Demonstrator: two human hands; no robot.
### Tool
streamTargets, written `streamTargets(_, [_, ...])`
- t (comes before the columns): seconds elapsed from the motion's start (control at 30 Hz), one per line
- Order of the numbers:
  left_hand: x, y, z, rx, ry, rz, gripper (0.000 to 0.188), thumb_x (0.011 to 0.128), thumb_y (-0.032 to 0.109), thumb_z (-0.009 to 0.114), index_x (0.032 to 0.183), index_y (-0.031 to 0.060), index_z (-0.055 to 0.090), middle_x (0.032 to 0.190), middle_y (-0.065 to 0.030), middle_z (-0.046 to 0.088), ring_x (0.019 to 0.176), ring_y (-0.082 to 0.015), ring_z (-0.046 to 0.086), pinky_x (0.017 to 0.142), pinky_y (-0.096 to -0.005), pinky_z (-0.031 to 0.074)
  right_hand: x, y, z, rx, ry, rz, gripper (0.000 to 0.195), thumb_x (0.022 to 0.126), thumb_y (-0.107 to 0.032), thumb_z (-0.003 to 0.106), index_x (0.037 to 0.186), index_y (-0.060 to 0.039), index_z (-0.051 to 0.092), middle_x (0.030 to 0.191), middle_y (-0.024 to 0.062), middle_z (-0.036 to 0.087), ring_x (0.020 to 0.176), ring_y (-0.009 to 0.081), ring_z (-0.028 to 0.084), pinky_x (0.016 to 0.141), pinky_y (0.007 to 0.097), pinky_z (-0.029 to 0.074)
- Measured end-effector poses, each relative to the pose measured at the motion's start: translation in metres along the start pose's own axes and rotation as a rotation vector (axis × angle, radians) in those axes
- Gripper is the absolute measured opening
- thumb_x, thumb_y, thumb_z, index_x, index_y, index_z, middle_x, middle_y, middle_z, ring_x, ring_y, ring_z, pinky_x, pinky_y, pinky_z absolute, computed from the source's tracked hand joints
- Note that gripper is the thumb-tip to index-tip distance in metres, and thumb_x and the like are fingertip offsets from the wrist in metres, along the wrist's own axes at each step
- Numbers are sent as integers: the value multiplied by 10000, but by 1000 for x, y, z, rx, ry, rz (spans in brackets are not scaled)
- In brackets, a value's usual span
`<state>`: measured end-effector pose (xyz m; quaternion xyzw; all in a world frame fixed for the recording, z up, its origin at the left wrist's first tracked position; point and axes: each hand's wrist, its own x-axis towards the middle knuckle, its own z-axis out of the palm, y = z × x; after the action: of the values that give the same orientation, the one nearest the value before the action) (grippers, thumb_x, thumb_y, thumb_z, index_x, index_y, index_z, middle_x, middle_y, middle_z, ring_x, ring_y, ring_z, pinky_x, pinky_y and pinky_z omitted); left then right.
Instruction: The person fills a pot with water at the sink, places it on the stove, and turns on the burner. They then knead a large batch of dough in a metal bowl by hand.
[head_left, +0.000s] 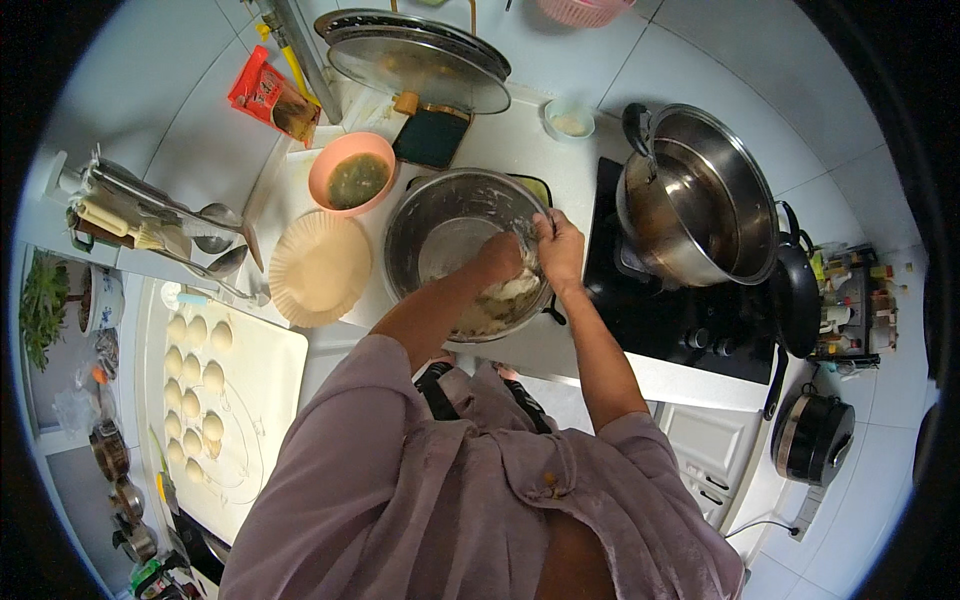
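Note:
A large stainless steel bowl (420, 225) with floury residue stands on the counter before me. Pale, sticky dough (521, 287) lies against its right inner side. My left hand (501, 257) or right cannot be confused: the arm from the picture's left reaches into the bowl, its fingers curled and partly hidden beside the dough. My right hand (559, 247) grips the bowl's right rim, thumb on top. Left of the bowl lie a stack of round, pleated paper liners (321, 266) and a pink bowl (316, 174) of greenish liquid.
A large steel pot (697, 202) stands on the black cooktop (645, 322) at right. Round dough balls (213, 377) rest on a pale board (277, 352) at left. Pan lids (420, 67) and a small bowl (570, 120) are at the back. Ladles (225, 262) hang at left.

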<state>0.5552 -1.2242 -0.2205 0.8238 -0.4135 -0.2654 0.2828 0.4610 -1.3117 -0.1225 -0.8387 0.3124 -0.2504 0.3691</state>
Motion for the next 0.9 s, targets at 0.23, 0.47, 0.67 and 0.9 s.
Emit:
streamTargets(0.23, [-47, 21, -21, 173, -261, 108, 156, 777, 34, 578, 904, 12, 666, 778, -224, 600, 655, -344, 583, 675, -491, 461, 0, 8, -1, 53, -10, 34, 273, 888, -201, 606, 1053, 14, 635, 836, 245, 657, 794, 393, 651, 709, 402, 505])
streamTargets(0.47, [-80, 7, -41, 354, -18, 498, 204, 764, 49, 626, 957, -11, 659, 760, -227, 603, 690, -338, 612, 646, -469, 467, -1, 17, -1, -6, 10, 22, 316, 901, -243, 599, 1082, 15, 625, 832, 260, 649, 800, 405, 646, 707, 427, 503])
streamTargets(0.67, [-7, 5, -55, 89, 115, 24, 85, 771, 87, 661, 773, 4, 647, 754, -198, 599, 747, -361, 619, 747, -467, 494, 0, 7, 9, 4, 22, -7, 296, 901, -244, 597, 1076, -6, 621, 809, 258, 637, 778, 432, 624, 681, 449, 496])
streamTargets(0.9, [0, -1, -17, 175, 226, 93, 87, 774, 31, 611, 717, -27, 643, 686, -233, 584, 668, -370, 607, 658, -477, 498, -4, 13, 10, -11, 21, 56, 304, 887, -241, 619, 1074, -2, 620, 826, 272, 636, 792, 446, 623, 678, 475, 499])
